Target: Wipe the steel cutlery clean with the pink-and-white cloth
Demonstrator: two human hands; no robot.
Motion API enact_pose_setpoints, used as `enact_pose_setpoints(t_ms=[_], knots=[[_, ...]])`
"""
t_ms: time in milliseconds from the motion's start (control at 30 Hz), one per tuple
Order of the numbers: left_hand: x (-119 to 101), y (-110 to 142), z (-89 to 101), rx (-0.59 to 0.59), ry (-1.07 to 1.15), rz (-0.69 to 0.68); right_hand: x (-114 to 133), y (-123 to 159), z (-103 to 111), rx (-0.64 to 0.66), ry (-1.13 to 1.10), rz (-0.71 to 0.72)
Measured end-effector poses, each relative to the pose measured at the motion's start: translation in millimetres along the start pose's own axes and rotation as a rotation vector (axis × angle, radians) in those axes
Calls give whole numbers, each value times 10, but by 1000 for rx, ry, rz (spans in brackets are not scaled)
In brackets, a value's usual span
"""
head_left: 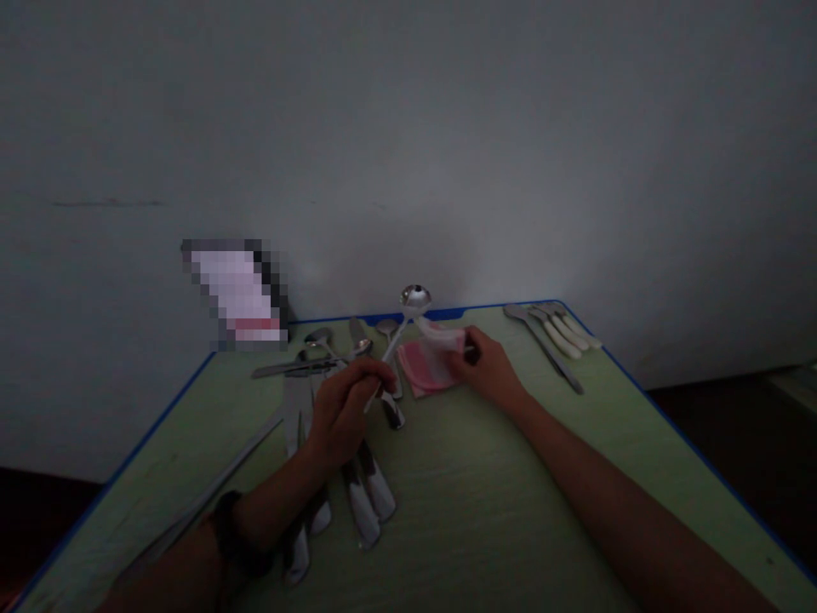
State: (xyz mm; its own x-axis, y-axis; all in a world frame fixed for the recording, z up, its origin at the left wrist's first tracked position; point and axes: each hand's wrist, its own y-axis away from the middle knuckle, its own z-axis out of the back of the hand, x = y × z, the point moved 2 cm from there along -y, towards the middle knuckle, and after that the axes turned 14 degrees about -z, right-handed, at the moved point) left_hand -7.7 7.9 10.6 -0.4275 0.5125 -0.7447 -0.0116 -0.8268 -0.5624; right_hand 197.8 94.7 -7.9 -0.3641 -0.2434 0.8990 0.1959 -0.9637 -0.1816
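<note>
One ladle (pixel 415 300) raised above table (pixel 478 494), left hand (pixel 348 409) wrapped round handle. Should handle light, stiff, slick; mid-handle looks best hold. One pink-and-white cloth (pixel 442 342), likely soft and limp, pinched by right hand (pixel 491 366) near ladle's neck. Farther right: three pale-handled utensils (pixel 570 338), one long metal utensil (pixel 547 347). Left: cutlery pile (pixel 362 511), too dim and overlapped for sure count. One pixelated device (pixel 233 281) by wall (pixel 408 128).

Dim; faint shadow on wall (pixel 408 128), glint on spoon (pixel 414 300)
</note>
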Motion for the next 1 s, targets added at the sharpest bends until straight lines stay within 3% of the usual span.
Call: enact_pose_setpoints(t_ms=[133,200,367,500,667,833,1000], knots=[[12,-3,-7,42,-3,-1,-192,-103,69,-236,-214,-170],[14,-13,-17,100,-7,2,-262,-162,82,-251,-381,-211],[10,-30,-76,350,-27,-18,-215,-212,84,-56,-833,-259],[20,-32,-99,439,-36,-31,-98,-145,123,123,-996,-252],[-5,-42,-105,495,-63,-72,-76,-107,142,292,-939,-285],[-60,-28,-112,551,-94,-168,-141,-132,75,46,-719,-271],[-92,-10,-123,627,-101,-325,-114,-113,44,79,-447,-211]])
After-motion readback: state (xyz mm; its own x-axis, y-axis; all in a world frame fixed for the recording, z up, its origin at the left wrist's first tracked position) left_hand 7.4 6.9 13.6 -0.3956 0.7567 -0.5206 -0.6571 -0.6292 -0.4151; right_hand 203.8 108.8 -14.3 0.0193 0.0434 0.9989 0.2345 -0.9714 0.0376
